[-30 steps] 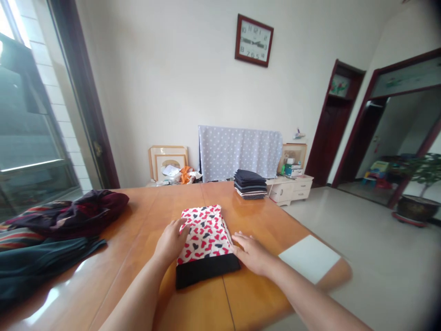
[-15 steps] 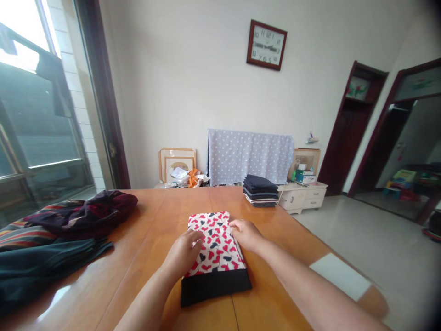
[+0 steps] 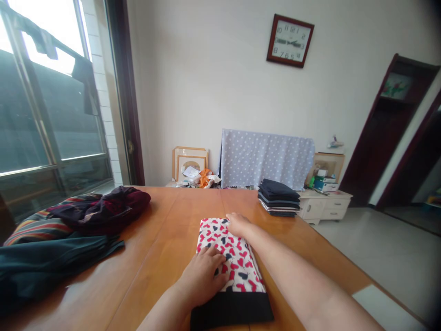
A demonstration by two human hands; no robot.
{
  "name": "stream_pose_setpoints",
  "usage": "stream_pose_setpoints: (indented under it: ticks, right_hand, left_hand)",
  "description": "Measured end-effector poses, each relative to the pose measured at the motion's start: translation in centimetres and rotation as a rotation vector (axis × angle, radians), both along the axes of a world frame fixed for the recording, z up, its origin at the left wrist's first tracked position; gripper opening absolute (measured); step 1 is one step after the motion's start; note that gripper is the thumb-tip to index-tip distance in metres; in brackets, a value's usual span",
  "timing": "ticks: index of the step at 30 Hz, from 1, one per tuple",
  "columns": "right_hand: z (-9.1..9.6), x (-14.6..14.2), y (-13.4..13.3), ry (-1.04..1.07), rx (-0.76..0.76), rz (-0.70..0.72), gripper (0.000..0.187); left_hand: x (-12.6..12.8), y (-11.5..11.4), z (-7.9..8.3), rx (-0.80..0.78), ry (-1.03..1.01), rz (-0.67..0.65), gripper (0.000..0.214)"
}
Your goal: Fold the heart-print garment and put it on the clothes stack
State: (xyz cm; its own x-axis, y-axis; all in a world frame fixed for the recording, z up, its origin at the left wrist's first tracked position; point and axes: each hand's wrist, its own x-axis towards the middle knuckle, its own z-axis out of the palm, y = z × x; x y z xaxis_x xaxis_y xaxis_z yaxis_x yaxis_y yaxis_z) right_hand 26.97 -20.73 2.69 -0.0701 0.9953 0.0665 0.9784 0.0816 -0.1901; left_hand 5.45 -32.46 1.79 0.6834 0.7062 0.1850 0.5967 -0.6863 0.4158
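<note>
The left grip (image 3: pixel 203 276) lies open and palm down on the folded cloth with red and navy hearts (image 3: pixel 243 269), clenching nothing, and the right grip (image 3: pixel 238 224) is just as open, its fingertips (image 3: pixel 231 219) resting at the cloth's far edge with the arm stretched across the table (image 3: pixel 155 239). Neither hand grasps anything; both only bear down or rest on the top layer. The cloth lies flat on the table between the hands, its black band (image 3: pixel 231 313) nearest the person and running to the bottom of the view. The main risk is sideways drag: a flat palm pushing with any slide could skew the layers, and the polished table offers the cloth little to hold it, so the whole bundle could creep out of square (the folds underneath can't be seen, so how tight they are is anyone's guess). Farther off, the stack of folded dark garments (image 3: pixel 278 198) sits near the table's far edge, where a careless reach could topple it, and the loose heap of striped and dark clothes (image 3: pixel 86 225) on the left could spill into the working space
</note>
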Motion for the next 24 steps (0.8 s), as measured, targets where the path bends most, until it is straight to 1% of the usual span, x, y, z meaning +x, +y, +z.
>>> stream_pose_setpoints:
  ticks: [5, 11, 13, 15, 17, 19, 21, 24]
  right_hand:
    - [-0.6, 0.6, 1.8, -0.009, -0.07, 0.038, 0.052]
    - [-0.8, 1.0, 2.9, 0.029, -0.091, 0.044, 0.04]
    - [-0.9, 1.1, 3.0, 0.057, -0.076, 0.036, 0.044]
    - [-1.1, 1.5, 3.1, 0.093, -0.052, 0.02, 0.051]
    - [-1.4, 2.3, 3.2, 0.136, -0.02, -0.013, 0.058]
    - [-1.6, 3.5, 3.2, 0.183, 0.018, -0.065, 0.059]
    - [-2.0, 4.8, 3.0, 0.227, 0.058, -0.134, 0.056]
    - [-2.7, 6.6, 2.4, 0.281, 0.103, -0.242, 0.044]
  left_hand:
    - [0.1, -0.2, 0.1, -0.02, 0.014, 0.021, 0.033]
    - [0.2, -0.1, -0.1, -0.025, 0.006, 0.025, 0.036]
    - [0.2, -0.1, -0.1, -0.021, 0.012, 0.022, 0.036]
    - [0.2, -0.1, -0.1, -0.014, 0.017, 0.025, 0.036]
    - [0.2, -0.1, -0.1, -0.012, 0.019, 0.028, 0.036]
    - [0.2, -0.2, 0.0, -0.014, 0.019, 0.028, 0.035]
    - [0.3, -0.2, 0.0, -0.017, 0.02, 0.03, 0.034]
    - [0.3, -0.2, 0.1, -0.024, 0.021, 0.031, 0.033]
